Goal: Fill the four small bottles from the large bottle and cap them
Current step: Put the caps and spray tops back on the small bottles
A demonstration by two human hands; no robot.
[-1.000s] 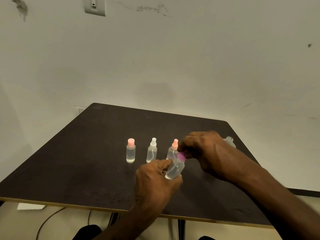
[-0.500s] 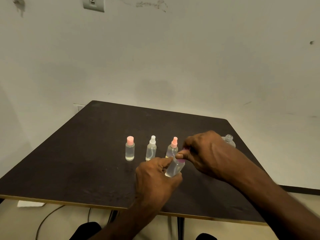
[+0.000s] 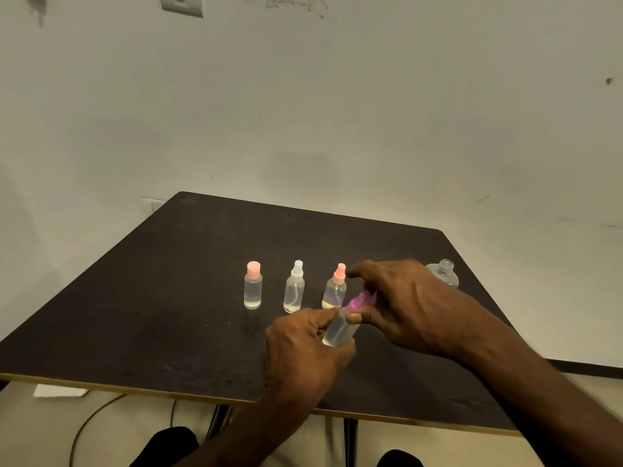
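Note:
Three small clear bottles stand capped in a row on the dark table (image 3: 168, 298): one with a pink flat cap (image 3: 253, 286), one with a white spray top (image 3: 294, 288), one with a pink spray top (image 3: 335, 288). My left hand (image 3: 303, 348) grips a fourth small bottle (image 3: 340, 328), tilted above the table. My right hand (image 3: 401, 305) pinches the purple cap (image 3: 362, 299) at that bottle's neck. The large clear bottle (image 3: 443, 273) stands uncapped behind my right hand, partly hidden by it.
A bare wall rises right behind the table, with a switch plate (image 3: 182, 3) high up. The table's front edge runs just below my wrists. A cable (image 3: 91, 423) and a white scrap (image 3: 60, 390) lie on the floor at the left.
The fingers of my right hand have shifted around the purple cap, which now shows more. Both hands and the held bottle stay in about the same place.

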